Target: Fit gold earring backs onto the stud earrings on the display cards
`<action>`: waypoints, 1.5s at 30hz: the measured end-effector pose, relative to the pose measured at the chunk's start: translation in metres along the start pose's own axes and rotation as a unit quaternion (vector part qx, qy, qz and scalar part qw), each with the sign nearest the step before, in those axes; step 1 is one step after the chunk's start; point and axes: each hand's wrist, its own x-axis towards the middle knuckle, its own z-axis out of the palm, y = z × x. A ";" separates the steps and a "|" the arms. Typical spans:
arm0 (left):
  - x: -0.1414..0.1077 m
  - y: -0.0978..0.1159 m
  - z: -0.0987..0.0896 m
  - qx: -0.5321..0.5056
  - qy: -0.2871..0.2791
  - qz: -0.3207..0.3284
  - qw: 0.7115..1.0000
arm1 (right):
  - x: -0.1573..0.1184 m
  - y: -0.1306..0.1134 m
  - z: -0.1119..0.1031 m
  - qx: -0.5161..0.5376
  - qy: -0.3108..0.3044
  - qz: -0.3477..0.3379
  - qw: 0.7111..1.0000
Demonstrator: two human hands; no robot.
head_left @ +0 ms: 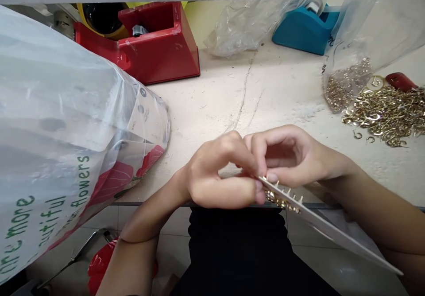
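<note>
Cream worktop (265,83) w/ gold hooks (385,114), tape dispenser (302,32); L hand (219,176), R hand (288,158) clamped on card (332,227).

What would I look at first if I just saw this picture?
You'd probably spot the left hand and right hand in the middle, pinching a white card dotted with little gold pieces. On the right sits a shiny heap of gold hooks. A big clear plastic bag with green letters fills the left side, near a bright red plastic holder at the top.
</note>
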 end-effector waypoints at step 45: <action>0.029 -0.032 0.017 -0.213 0.062 -0.087 0.971 | 0.004 0.004 -0.005 -0.532 0.243 -0.284 0.760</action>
